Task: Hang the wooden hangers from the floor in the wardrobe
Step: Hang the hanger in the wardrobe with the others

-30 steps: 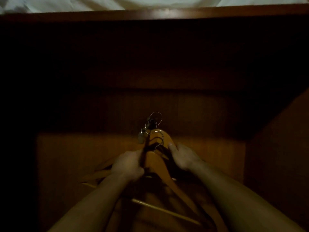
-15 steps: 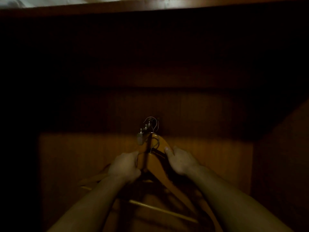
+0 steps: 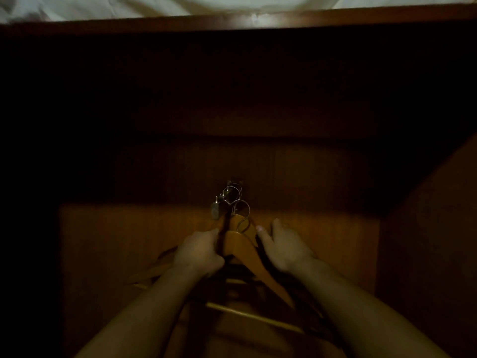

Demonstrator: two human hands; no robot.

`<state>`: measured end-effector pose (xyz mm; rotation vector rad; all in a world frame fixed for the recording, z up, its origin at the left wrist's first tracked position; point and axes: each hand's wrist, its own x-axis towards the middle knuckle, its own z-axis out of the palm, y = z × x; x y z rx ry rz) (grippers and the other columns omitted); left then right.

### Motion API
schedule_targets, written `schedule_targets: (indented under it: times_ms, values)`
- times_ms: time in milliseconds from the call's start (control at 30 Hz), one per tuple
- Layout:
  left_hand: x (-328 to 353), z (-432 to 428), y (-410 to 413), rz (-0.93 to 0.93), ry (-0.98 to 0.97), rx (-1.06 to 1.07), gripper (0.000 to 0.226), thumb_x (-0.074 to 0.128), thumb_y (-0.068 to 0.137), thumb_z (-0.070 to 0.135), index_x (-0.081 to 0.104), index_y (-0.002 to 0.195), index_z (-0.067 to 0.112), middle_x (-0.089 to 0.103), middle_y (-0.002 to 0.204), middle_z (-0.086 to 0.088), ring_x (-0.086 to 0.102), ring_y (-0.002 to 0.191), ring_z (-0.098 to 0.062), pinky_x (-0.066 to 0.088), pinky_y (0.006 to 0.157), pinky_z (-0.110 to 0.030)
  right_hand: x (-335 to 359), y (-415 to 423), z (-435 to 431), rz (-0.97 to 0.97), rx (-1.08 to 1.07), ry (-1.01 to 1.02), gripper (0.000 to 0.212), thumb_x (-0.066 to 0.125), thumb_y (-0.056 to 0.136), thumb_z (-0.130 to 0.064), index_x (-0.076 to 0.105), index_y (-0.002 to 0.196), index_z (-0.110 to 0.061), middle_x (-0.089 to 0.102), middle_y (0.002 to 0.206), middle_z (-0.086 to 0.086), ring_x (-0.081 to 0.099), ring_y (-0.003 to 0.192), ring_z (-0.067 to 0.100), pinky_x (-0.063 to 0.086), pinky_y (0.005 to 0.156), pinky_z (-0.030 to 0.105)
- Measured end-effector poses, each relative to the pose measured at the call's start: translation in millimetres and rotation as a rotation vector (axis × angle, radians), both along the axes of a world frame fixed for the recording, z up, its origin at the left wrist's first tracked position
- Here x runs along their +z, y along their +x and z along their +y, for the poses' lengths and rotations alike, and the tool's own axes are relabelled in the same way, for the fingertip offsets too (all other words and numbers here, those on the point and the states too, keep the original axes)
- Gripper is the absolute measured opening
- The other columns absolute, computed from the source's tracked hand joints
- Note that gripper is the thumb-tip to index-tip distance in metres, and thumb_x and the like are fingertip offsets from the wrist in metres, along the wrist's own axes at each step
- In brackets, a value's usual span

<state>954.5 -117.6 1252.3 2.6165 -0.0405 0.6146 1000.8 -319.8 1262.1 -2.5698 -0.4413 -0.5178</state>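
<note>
Right hand (image 3: 284,250) has opened beside hangers (image 3: 241,250), seemingly inside wardrobe (image 3: 423,254).

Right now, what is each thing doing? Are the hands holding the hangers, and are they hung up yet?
left hand: grips the bunch near the necks.
right hand: fingers fairly straight, resting against the bunch's right side.
wooden hangers: bunched together, tilted, held up.
metal hooks: clustered at the top; too dark to tell if they are on a rail.
wardrobe: open, dark inside.
</note>
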Motion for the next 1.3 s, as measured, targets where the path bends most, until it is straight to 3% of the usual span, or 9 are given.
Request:
schedule_targets:
  times_ms: [200,333,533,633,733,967,1100,1200,1300]
  values:
    - [7.2,-11.3,0.5,-0.029,-0.174,0.0,0.026,0.072,0.075,0.013,0.056,0.084,0.032,0.065,0.08,0.005,0.064,0.07,-0.013,0.055,0.067,-0.032,5.3,-14.6,-14.2,-0.024,0.1,-0.026,0.055,0.017,0.088,-0.077,0.045,0.101,-0.031,0.057,0.089,-0.007,0.058,0.08,0.011,0.053,0.073,0.034]
    - [17.2,-19.6,5.2,-0.068,-0.23,-0.018,0.016,0.069,0.077,0.016,0.064,0.089,0.025,0.068,0.08,0.001,0.066,0.068,-0.015,0.059,0.066,-0.036,8.1,-19.9,-16.8,-0.053,0.107,-0.126,0.046,0.024,0.09,-0.076,0.042,0.093,-0.033,0.055,0.082,-0.009,0.055,0.071,0.007,0.038,0.056,0.026]
    - [32.0,-8.8,11.6,-0.089,-0.085,0.024,0.014,0.068,0.085,0.021,0.056,0.092,0.022,0.05,0.078,0.011,0.048,0.066,-0.001,0.036,0.054,-0.017,22.8,-19.8,-5.6,-0.042,0.122,-0.121,0.044,0.024,0.097,-0.065,0.047,0.099,-0.028,0.058,0.084,-0.001,0.058,0.075,0.015,0.045,0.064,0.033]
    - [34.2,-0.2,13.9,-0.117,0.052,0.11,0.018,0.066,0.088,0.028,0.049,0.087,0.026,0.048,0.076,0.01,0.049,0.064,-0.003,0.038,0.054,-0.02,28.2,-16.1,4.6,-0.041,0.133,-0.125,0.047,0.023,0.098,-0.063,0.05,0.105,-0.025,0.059,0.088,0.0,0.059,0.079,0.017,0.048,0.068,0.034]
    - [32.9,7.2,16.0,-0.157,-0.001,0.198,0.022,0.054,0.094,0.027,0.05,0.073,0.029,0.053,0.064,0.008,0.053,0.054,-0.006,0.04,0.05,-0.024,26.3,-11.1,14.2,-0.033,0.134,-0.149,0.047,0.022,0.098,-0.063,0.048,0.105,-0.024,0.057,0.088,0.001,0.058,0.08,0.018,0.046,0.068,0.034]
    - [26.0,23.8,23.0,-0.144,0.096,0.205,0.034,0.076,0.071,0.048,0.044,0.067,0.038,0.054,0.071,0.017,0.055,0.068,-0.005,0.042,0.06,-0.025,14.7,-5.4,27.8,-0.044,0.138,-0.159,0.054,0.021,0.099,-0.062,0.051,0.114,-0.021,0.056,0.084,-0.001,0.058,0.078,0.018,0.046,0.067,0.034]
    - [17.3,25.8,24.8,-0.163,0.12,0.189,0.038,0.076,0.067,0.056,0.044,0.067,0.036,0.054,0.068,0.016,0.051,0.061,-0.001,0.035,0.051,-0.021,9.4,-6.0,27.6,-0.027,0.144,-0.184,0.056,0.02,0.099,-0.061,0.052,0.118,-0.019,0.06,0.09,0.001,0.061,0.083,0.019,0.051,0.074,0.036]
    - [12.6,26.6,23.1,-0.178,0.14,0.199,0.043,0.074,0.061,0.066,0.05,0.073,0.033,0.055,0.07,0.015,0.054,0.063,-0.006,0.037,0.052,-0.023,5.0,-7.4,27.3,-0.01,0.133,-0.205,0.057,0.02,0.1,-0.061,0.052,0.119,-0.018,0.062,0.099,0.006,0.06,0.089,0.023,0.049,0.077,0.036]
    - [9.0,29.5,21.2,-0.157,0.162,0.198,0.053,0.072,0.059,0.073,0.059,0.096,0.036,0.058,0.079,0.014,0.056,0.071,-0.01,0.041,0.058,-0.027,2.5,-10.6,29.5,-0.016,0.122,-0.215,0.057,0.021,0.1,-0.061,0.053,0.117,-0.017,0.062,0.1,0.008,0.059,0.09,0.025,0.049,0.079,0.038]
